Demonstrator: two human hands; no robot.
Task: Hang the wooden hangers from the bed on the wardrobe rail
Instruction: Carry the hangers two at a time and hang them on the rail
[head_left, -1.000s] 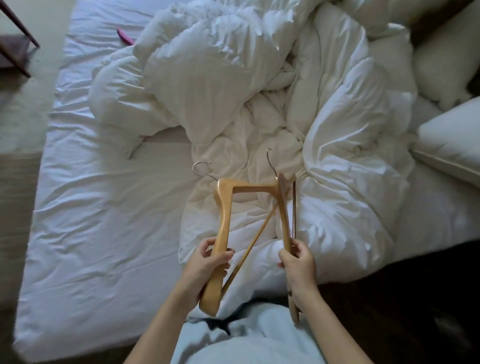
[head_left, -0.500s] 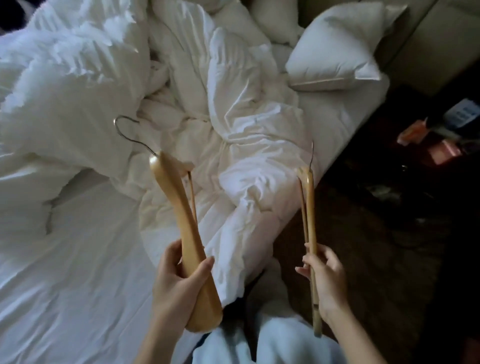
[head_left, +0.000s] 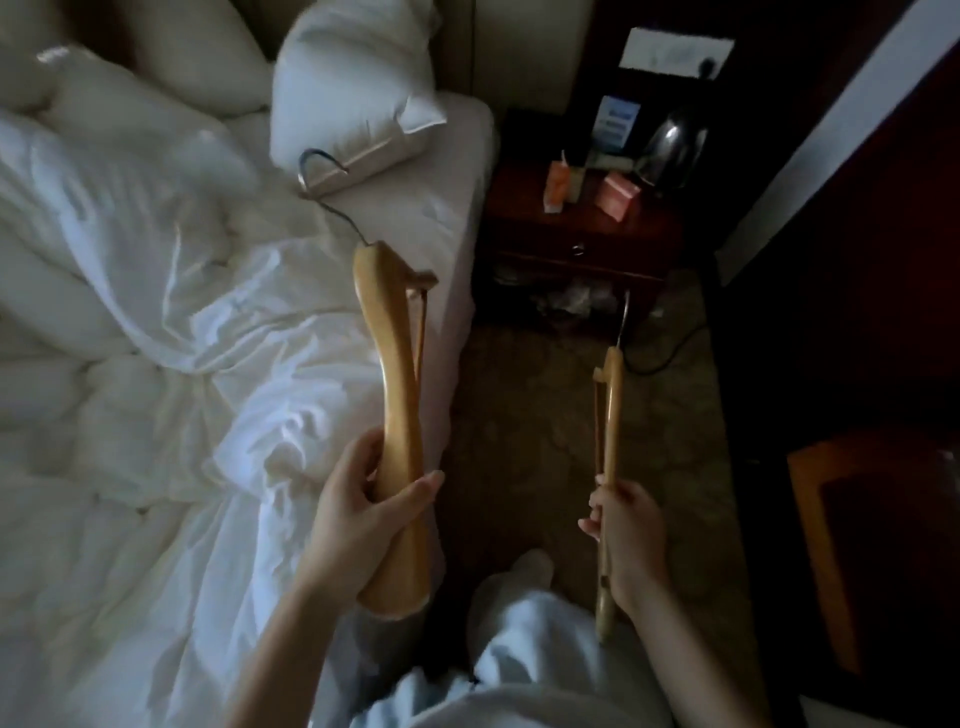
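Observation:
My left hand (head_left: 363, 512) grips the lower arm of a broad wooden hanger (head_left: 392, 358), seen edge-on, its metal hook (head_left: 317, 166) pointing away over the bed's corner. A second, thinner wooden hanger (head_left: 609, 415) is held by my right hand (head_left: 626, 535) near its lower end, above the carpet; its hook (head_left: 623, 317) points toward the nightstand. Both hangers are lifted off the bed (head_left: 156, 364), which lies to the left with a rumpled white duvet. No wardrobe rail is in view.
A white pillow (head_left: 353, 88) lies at the bed's head. A dark wooden nightstand (head_left: 576, 249) carries a kettle (head_left: 670, 150), small boxes and cards. Patterned carpet (head_left: 530, 415) runs between bed and dark furniture on the right, with an orange-brown wooden piece (head_left: 831, 545) low right.
The view has swung right, from the bed toward the nightstand and carpet. The two hangers, held together a second ago, are now apart, the right one out over the floor.

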